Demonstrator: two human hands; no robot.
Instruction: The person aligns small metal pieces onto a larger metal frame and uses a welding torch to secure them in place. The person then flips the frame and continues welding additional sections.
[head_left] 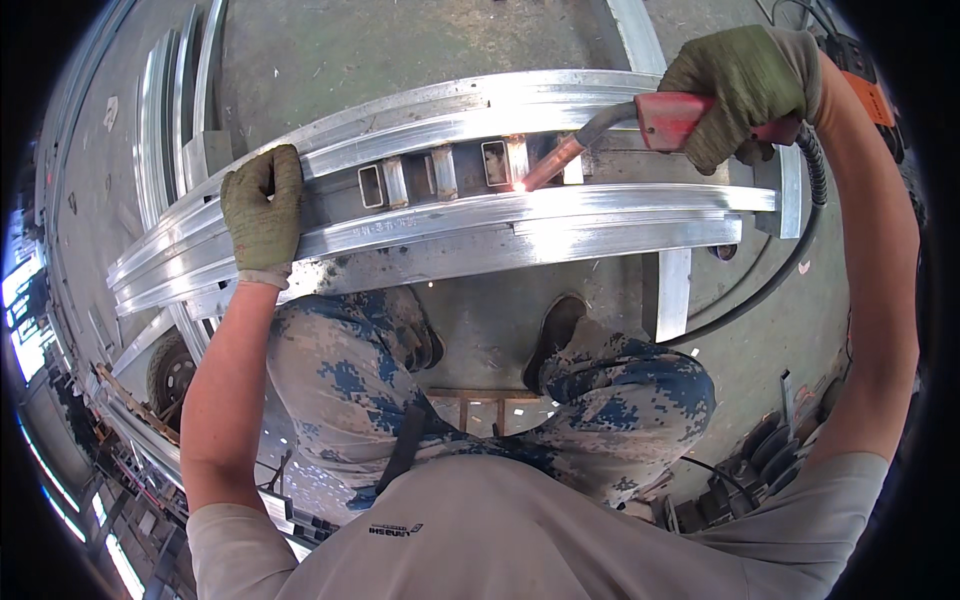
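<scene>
My right hand [745, 90], in a green work glove, is closed round the red handle of a welding torch [668, 122]. The copper-coloured nozzle slants down to the left, and a small bright glow shows at its tip. That tip meets the near metal rail [430, 222] beside a short square tube [497, 163]. Several such tube pieces stand in the gap between this rail and the far metal rail [420, 130]. On the left, my gloved left hand [262, 210] lies across both rails with its fingers curled over them.
A flat metal bar [673, 290] runs under the rails on the right, near the torch's black cable [765, 305]. Long metal profiles [155, 130] lie on the floor at upper left. A wheel [172, 375] stands at left, and a low wooden frame [485, 394] sits between my legs.
</scene>
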